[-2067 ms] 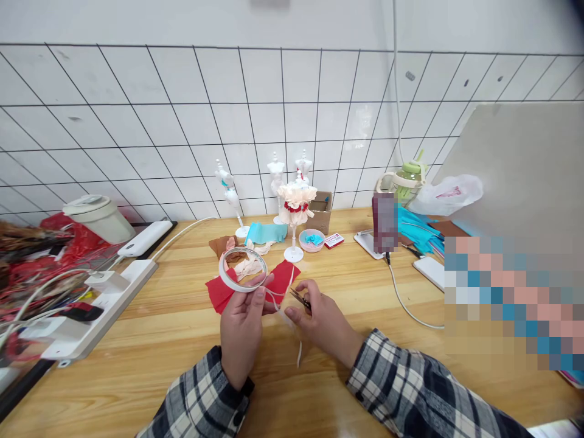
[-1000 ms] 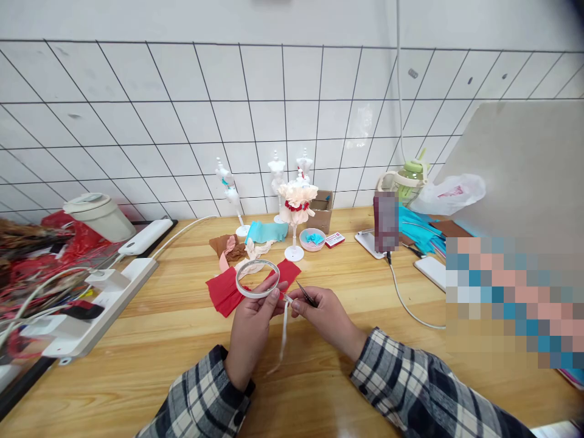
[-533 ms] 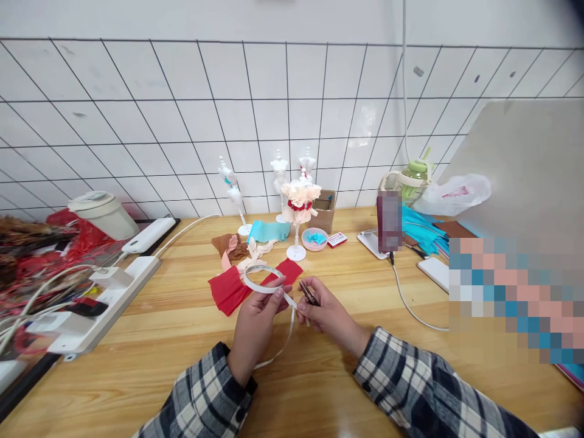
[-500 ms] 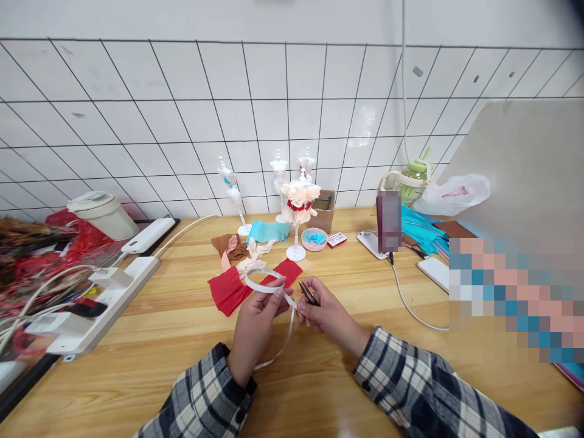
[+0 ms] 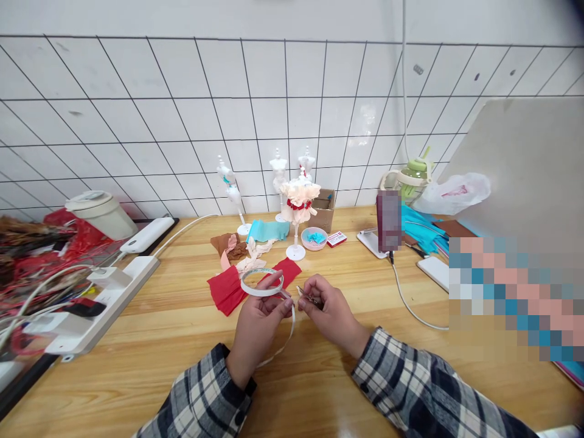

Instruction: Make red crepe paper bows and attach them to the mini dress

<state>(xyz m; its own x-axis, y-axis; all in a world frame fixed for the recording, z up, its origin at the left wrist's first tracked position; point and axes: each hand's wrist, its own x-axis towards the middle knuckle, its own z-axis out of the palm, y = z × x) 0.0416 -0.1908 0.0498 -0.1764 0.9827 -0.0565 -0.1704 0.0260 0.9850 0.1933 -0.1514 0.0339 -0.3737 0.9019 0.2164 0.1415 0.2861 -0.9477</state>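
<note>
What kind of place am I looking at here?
Probably a small craft or sewing workspace: a wooden table against a tiled wall, with miniature dress forms, pieces of red cloth, and a roll of tape in the hands.

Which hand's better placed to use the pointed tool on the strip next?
Probably the right hand: it grips the tool, pointed end close to the strip. The left hand is occupied with the roll.

red cloth [image 5: 225, 291] on table [image 5: 137, 347] (pale wood)
</note>
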